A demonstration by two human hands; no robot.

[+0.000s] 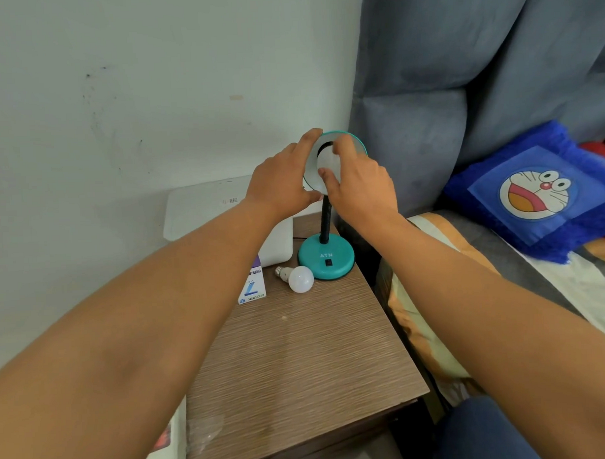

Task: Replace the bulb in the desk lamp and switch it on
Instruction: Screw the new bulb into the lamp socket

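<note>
A teal desk lamp stands at the back of a wooden bedside table (298, 349), its round base (326, 259) carrying a black rocker switch (328, 262) and a black flexible neck (325, 221). The shade (351, 141) faces me. My left hand (282, 182) grips the shade's left rim. My right hand (358, 186) has its fingers closed on a white bulb (327, 159) sitting inside the shade. A second white bulb (297, 278) lies loose on the table just left of the base, next to a small bulb box (252, 290).
A white flat appliance (204, 208) stands behind the table against the wall. A bed with a grey padded headboard (428, 139) and a blue cartoon cushion (533, 193) runs along the right. A white item (168, 440) sits low left of the table.
</note>
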